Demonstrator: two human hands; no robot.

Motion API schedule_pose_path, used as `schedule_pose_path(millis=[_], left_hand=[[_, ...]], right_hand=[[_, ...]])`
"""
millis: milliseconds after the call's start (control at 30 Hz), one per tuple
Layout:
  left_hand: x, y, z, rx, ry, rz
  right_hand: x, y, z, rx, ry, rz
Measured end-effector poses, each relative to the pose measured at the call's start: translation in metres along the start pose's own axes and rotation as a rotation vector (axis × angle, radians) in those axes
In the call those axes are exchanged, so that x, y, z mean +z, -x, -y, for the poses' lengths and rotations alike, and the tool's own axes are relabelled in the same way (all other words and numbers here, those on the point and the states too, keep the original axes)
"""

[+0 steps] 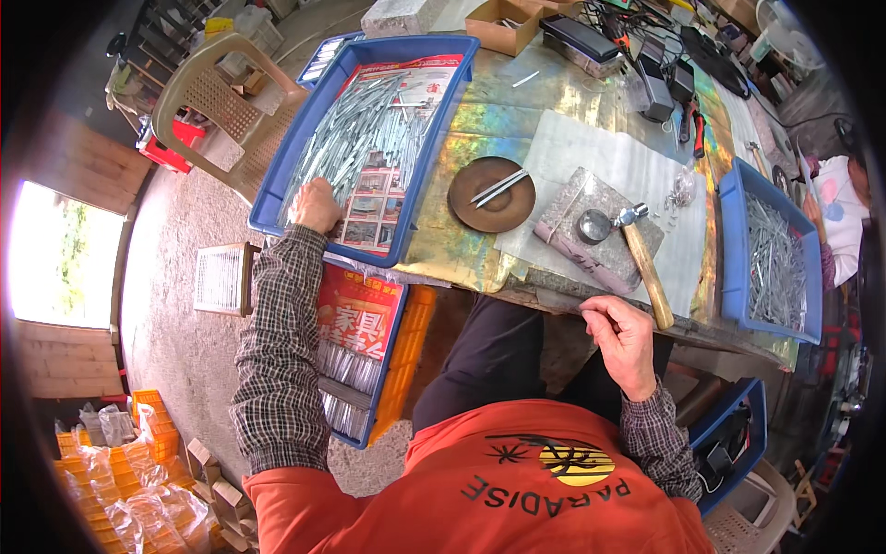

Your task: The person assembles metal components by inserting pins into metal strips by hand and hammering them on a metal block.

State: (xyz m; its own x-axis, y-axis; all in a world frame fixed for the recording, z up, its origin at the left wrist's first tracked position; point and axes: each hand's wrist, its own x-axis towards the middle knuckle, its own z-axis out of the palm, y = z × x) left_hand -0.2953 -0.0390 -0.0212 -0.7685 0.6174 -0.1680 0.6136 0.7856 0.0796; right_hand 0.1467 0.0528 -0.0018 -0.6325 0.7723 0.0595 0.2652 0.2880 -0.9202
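Observation:
My left hand [317, 205] reaches into the near left corner of a blue tray [399, 245], its fingers curled down at the ends of many thin metal rods [355, 129]. What those fingers hold is hidden. At the table's front edge, my right hand [623, 340] is loosely closed, and nothing shows in it. Just beyond it, a hammer [643, 254] with a wooden handle rests across a stone block [591, 249]. A small round metal piece [593, 225] sits on that block. Two slim rods [499, 187] lie on a round brown dish [471, 208] between the trays.
Another blue tray [729, 240] full of thin metal pieces stands at the right. Red-handled pliers [699, 134], black devices [655, 88] and an open cardboard box [503, 32] lie toward the back. A plastic chair [217, 97] stands left of the table. Below is an orange crate [406, 360].

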Motion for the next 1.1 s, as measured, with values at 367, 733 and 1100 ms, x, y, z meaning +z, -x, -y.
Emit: schedule_pose_path(millis=[367, 733, 1100], left_hand=[[0.009, -0.009, -0.004, 0.123, 0.198, 0.091], [0.0, 0.006, -0.016, 0.091, 0.487, 0.176], [0.011, 0.003, -0.018, 0.16, 0.128, -0.287]], right_hand=[[0.005, -0.002, 0.003, -0.032, 0.014, 0.031], [-0.003, 0.0, 0.006, -0.013, 0.02, 0.001], [-0.023, 0.005, 0.006, -0.013, 0.033, -0.085]])
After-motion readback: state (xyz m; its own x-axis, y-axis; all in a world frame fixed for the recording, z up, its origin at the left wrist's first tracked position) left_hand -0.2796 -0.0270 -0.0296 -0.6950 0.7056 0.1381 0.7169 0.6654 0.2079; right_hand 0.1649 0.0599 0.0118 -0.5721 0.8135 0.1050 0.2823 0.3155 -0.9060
